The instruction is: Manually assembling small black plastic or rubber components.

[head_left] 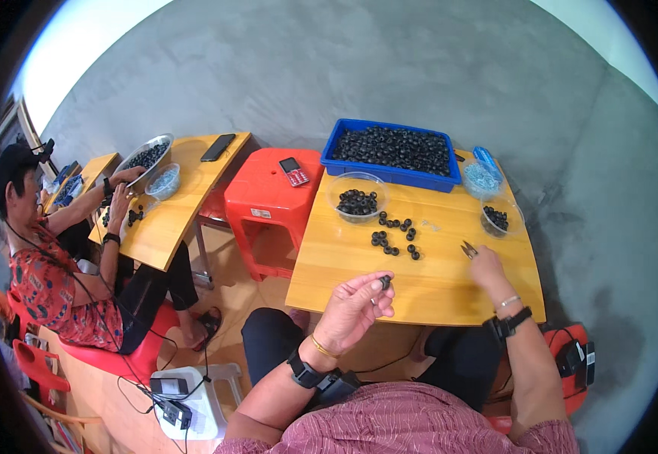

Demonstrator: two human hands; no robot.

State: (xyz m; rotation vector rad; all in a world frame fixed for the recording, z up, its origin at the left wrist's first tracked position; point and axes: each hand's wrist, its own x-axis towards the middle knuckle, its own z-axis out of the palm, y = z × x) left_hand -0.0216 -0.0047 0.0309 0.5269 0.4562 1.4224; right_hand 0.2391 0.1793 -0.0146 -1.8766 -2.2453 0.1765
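My left hand [350, 310] is raised over the near edge of the wooden table, thumb and fingers pinching a small round black part [385, 282]. Over the table's right side, my right hand [486, 271] is closed around metal tweezers [469, 250], their two tips pointing up and left. Between the hands and the bowls lie several loose black round parts [394, 250] with holes in them, some in short rows. Beyond my left hand stands a clear bowl [357, 197] of the same parts. A second clear bowl [501, 217] with fewer sits just past my right hand.
A blue tray [389, 172] heaped with black parts stands at the table's back. Beside it is a bowl of light-blue pieces [482, 180]. On the left, a red stool [272, 200] carries a phone [294, 172]. Farther left a co-worker [64, 257] sits at another table [162, 234].
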